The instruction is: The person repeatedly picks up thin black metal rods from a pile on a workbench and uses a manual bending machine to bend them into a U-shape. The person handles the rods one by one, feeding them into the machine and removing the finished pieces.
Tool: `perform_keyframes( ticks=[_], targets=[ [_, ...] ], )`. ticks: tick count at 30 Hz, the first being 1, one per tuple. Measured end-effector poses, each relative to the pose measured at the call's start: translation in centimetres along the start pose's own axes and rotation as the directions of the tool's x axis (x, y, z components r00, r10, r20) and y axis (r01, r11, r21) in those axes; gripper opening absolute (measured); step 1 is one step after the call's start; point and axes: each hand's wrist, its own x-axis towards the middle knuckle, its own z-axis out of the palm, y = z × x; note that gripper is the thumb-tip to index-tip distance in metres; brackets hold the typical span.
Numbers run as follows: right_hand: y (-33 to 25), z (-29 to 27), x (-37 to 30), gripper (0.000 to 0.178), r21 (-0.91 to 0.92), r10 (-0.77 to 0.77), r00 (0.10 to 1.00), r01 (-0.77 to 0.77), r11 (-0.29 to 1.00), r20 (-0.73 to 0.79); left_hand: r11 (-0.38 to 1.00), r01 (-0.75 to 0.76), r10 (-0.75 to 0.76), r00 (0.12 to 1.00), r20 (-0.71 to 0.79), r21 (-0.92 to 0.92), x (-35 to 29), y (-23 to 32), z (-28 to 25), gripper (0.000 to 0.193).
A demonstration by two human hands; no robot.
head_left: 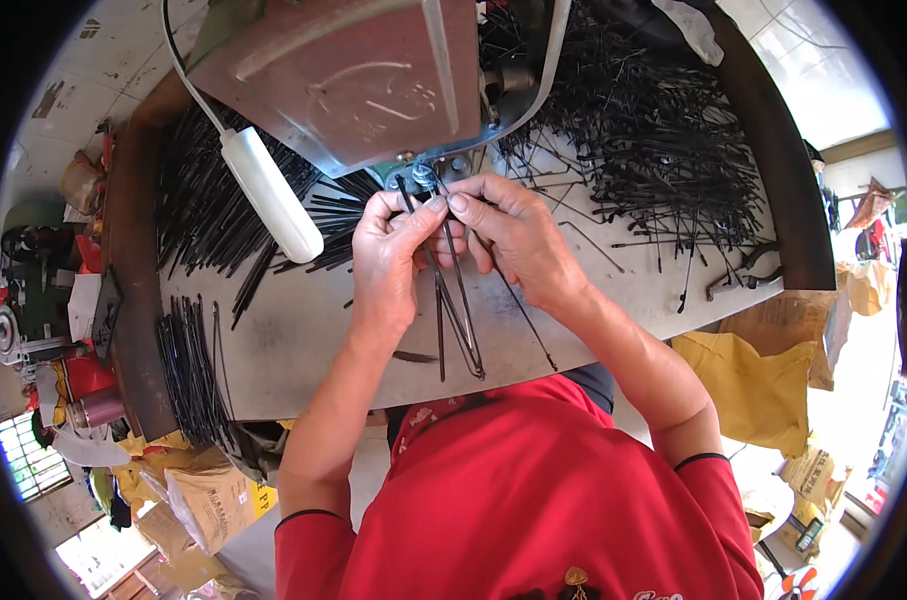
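Note:
My left hand [389, 250] is closed around slim black rods [457, 310], thumb and fingers pinching near their upper ends. Their lower ends hang down over the near part of the pale tabletop [304, 350]. Close beside it, my right hand [522, 235] pinches a thin black wire-like rod [524, 310] that slants down to the right. Both thumbs almost meet just below the working point of a machine with a reddish-brown cover [359, 85]. My fingers hide the rods' gripped ends, so how they fit together cannot be made out.
Heaps of black rods [214, 190] lie left, and thinner bent ones [664, 170] pile up right. A bundle [189, 370] rests at the front left. A white lamp [272, 195] hangs by the machine. Pliers [749, 272] lie near the right raised edge [789, 180].

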Motion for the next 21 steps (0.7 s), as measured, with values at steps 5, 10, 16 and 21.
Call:
perform_keyframes(
  ticks=[5,10,16,21],
  targets=[
    [0.0,0.0,-0.1,0.021,-0.012,-0.01,1.0,0.01,1.0,0.002,0.998,0.006,-0.004,0.999,0.04,-0.056,0.1,0.3,0.2,0.013],
    [-0.9,-0.3,-0.1,0.02,-0.053,-0.016,0.998,0.019,0.998,0.056,0.998,-0.053,0.054,0.999,0.008,-0.033,0.0,0.4,0.5,0.017],
    [-1.1,-0.6,1.5,0.019,-0.009,0.022,0.996,-0.022,1.0,0.082,0.992,-0.122,0.12,0.992,-0.047,-0.033,0.9,0.4,0.6,0.023],
    [0.1,-0.9,2.2,0.021,0.11,0.031,0.992,-0.045,0.993,0.121,0.991,-0.102,0.1,0.994,-0.034,-0.088,1.4,0.0,0.5,0.023]
  ],
)
